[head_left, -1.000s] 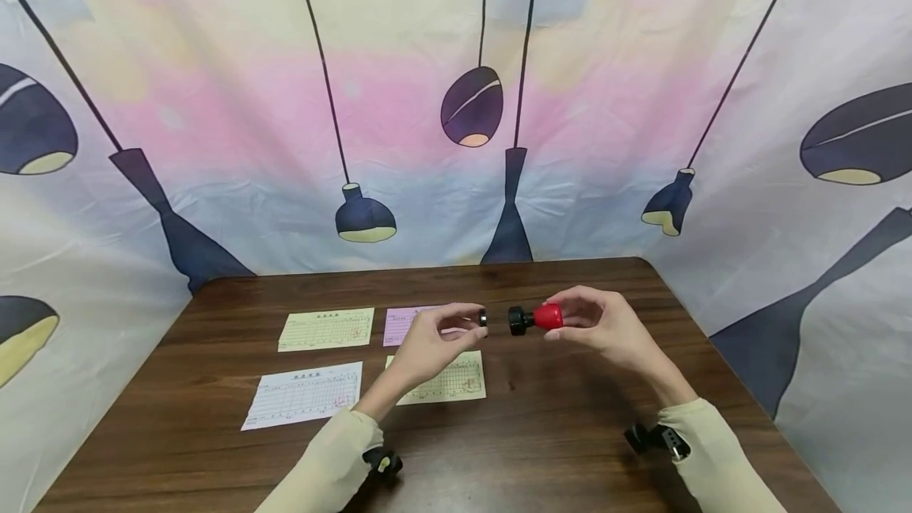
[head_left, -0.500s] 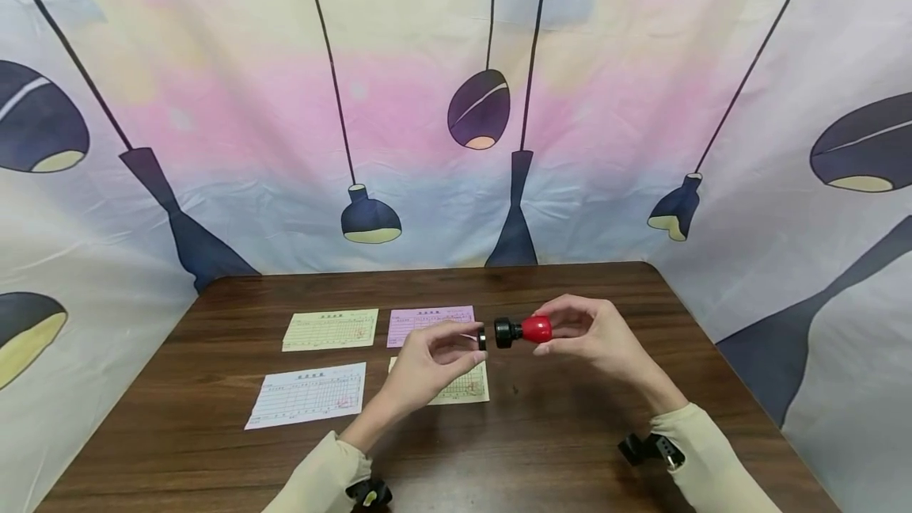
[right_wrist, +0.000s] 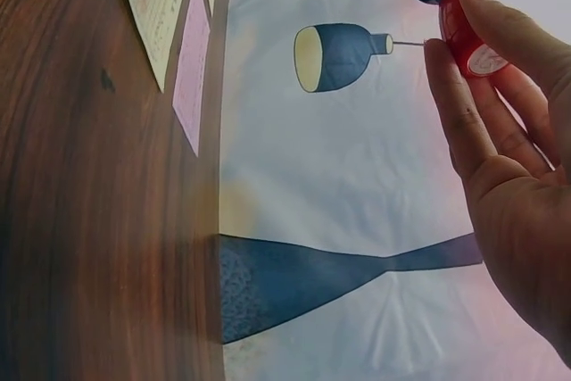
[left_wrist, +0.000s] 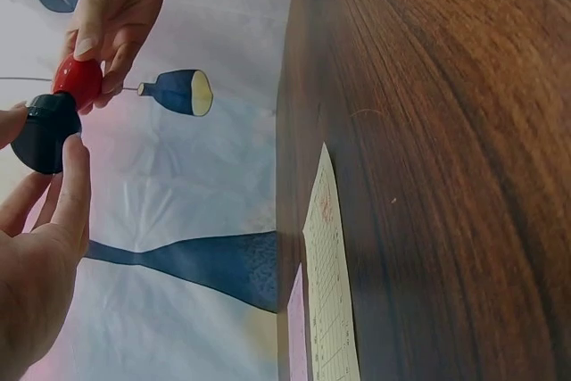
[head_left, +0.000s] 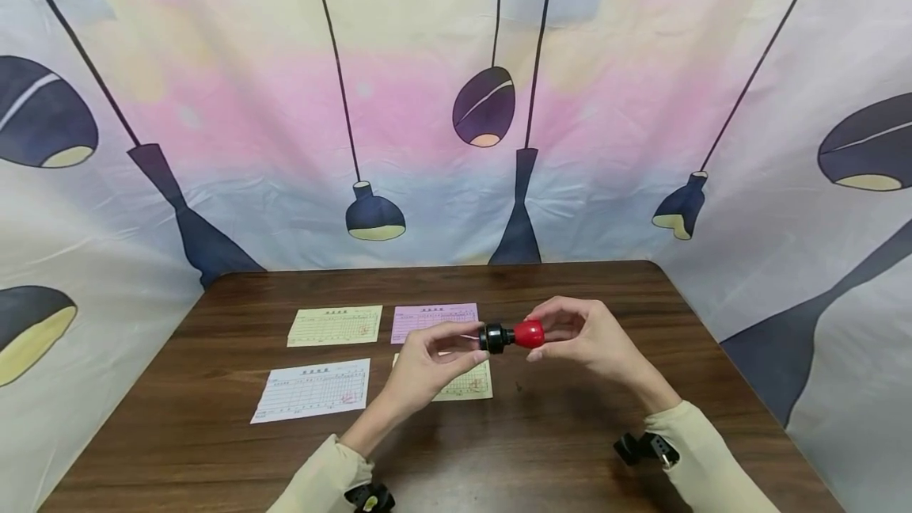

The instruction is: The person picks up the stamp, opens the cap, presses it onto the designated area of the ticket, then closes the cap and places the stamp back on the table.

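Note:
A rubber stamp with a red handle (head_left: pixel 529 334) and a black base is held level above the table in the head view. My right hand (head_left: pixel 598 345) pinches the handle between thumb and fingers. With thumb and fingertips, my left hand (head_left: pixel 430 360) holds the black cap (head_left: pixel 484 338), which meets the end of the stamp's base. In the left wrist view, the black end (left_wrist: pixel 43 136) sits between the left thumb and fingers. The handle's round end (right_wrist: pixel 487 60), with a pale disc, shows in the right wrist view.
Printed slips with red stamp marks lie on the brown wooden table (head_left: pixel 214 418): a yellow slip (head_left: pixel 335 326), a white slip (head_left: pixel 312 391), a pink slip (head_left: pixel 435 317) and another yellow slip (head_left: pixel 466 385) partly behind the left hand. A lamp-patterned cloth (head_left: pixel 427 204) hangs behind.
The right hand has brought the stamp leftward to the cap in the left hand. The gap between cap and base has closed.

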